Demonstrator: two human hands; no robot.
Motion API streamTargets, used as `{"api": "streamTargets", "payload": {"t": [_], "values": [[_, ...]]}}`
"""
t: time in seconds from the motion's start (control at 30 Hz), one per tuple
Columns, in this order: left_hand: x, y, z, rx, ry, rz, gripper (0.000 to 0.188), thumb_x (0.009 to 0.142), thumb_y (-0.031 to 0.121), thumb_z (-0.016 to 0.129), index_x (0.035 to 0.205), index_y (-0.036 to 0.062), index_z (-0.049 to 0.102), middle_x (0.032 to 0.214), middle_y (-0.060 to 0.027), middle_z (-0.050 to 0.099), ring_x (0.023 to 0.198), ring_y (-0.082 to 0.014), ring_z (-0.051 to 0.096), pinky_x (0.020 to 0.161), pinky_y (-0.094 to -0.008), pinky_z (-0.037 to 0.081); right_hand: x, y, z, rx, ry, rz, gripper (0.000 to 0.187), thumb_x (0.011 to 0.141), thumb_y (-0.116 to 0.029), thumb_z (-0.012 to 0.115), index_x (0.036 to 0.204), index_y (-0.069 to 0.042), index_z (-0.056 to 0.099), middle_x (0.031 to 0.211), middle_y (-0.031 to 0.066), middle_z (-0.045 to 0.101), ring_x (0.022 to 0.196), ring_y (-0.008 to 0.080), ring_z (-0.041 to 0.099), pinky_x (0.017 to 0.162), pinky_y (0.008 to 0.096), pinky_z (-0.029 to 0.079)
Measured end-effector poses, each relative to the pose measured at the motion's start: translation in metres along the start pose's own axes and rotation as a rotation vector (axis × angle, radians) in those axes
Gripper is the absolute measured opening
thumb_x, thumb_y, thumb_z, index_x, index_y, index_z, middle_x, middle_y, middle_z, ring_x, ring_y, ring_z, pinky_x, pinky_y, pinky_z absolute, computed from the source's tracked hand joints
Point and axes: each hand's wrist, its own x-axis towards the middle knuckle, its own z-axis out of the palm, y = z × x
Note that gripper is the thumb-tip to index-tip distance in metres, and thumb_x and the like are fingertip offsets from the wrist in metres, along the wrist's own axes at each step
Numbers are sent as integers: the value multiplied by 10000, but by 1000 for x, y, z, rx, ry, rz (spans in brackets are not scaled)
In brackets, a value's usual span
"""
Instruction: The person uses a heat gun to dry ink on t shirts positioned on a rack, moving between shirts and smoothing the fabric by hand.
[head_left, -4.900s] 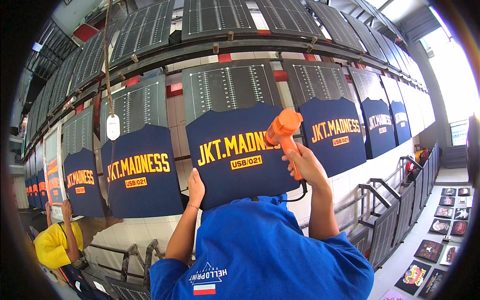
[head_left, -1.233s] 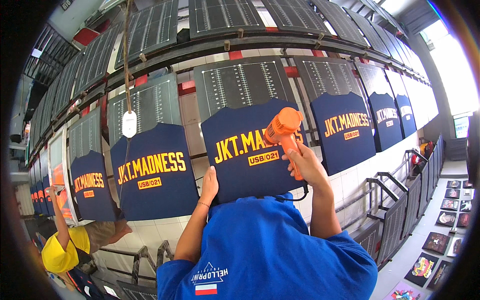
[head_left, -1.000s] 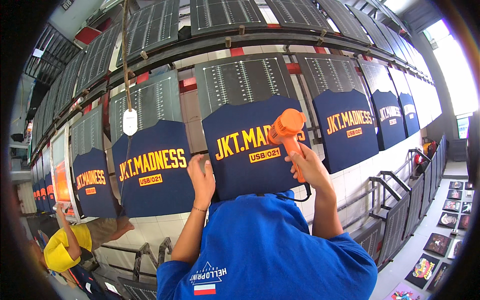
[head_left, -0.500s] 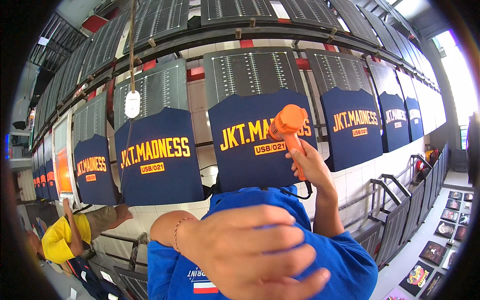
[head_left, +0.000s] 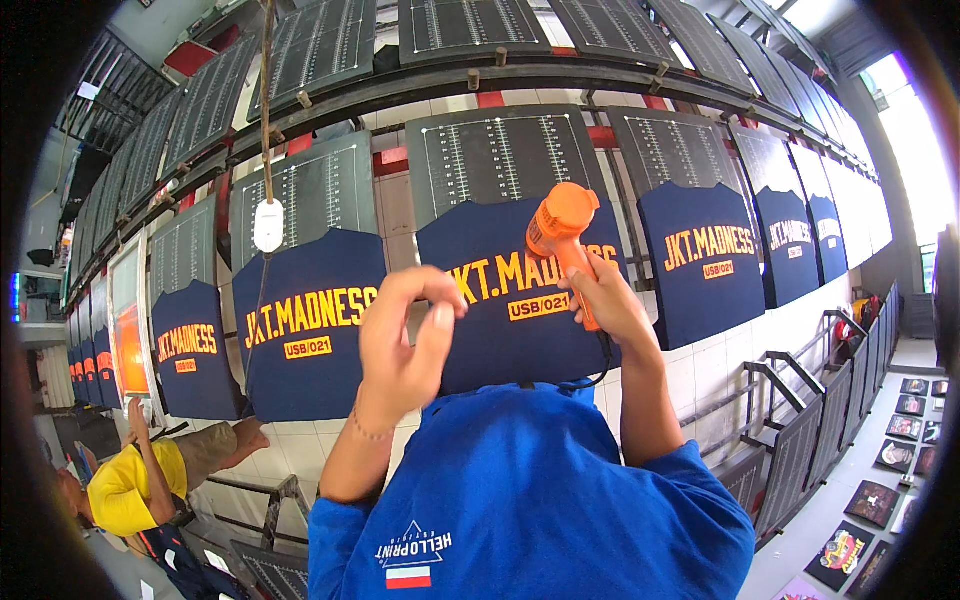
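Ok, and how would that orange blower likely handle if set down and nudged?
The orange blower is probably stiff: it shows no bend in the right hand. Its rounded barrel might roll, though the black cord below the handle could drag.

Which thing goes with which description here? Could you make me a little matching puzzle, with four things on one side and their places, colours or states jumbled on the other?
Things:
1. Dryer
2. Left hand
3. Box
4. Co-worker's top

Descriptions:
A. White, hanging on a cord
B. Yellow, toward the picture's lower left
C. Half curled, with nothing visible in its grasp
D. Orange, gripped by the right hand

Right pairs: 1-D, 2-C, 3-A, 4-B
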Motion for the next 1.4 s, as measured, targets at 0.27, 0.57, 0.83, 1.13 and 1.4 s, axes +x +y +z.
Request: {"api": "streamTargets", "payload": {"t": [0.27,0.57,0.83,1.13,1.4], "values": [[-106,-181,-23,249,167,-639,265,991,142,563,1222,14,553,1145,-99,601,976,-157,583,858,-278,483,7,-3,1,-19,-15,3,314,1011,-230,497,1208,15,504,937,88,644,630,81,567,530,226,500],[-173,-234,-11,-142,281,-1126,742,1055,574,224,1304,-29,577,1309,-165,602,1231,-239,540,1069,-352,393,-22,-4,5,-30,-14,90,390,1017,-239,505,1308,20,496,961,74,654,637,75,566,539,225,501],[-209,-253,-10,-134,145,-1175,745,1054,572,262,1233,-55,622,1186,-159,662,1096,-240,610,1001,-331,444,-40,8,4,-87,-78,92,408,1028,-237,493,1349,15,485,962,77,656,649,74,573,559,229,512],[-215,-259,-12,-101,163,-1049,620,1075,477,351,1084,-47,683,992,-95,707,881,-153,641,831,-285,501,-35,5,11,-119,-152,109,410,1027,-238,497,1347,17,482,993,85,657,657,72,573,558,226,513],[-212,-255,-11,-49,154,-1009,601,1081,450,356,1069,-47,692,967,-86,707,857,-134,634,808,-272,502,-6,-5,15,-113,-113,89,395,1012,-230,512,1309,30,492,984,78,653,653,70,562,543,221,504]]}}
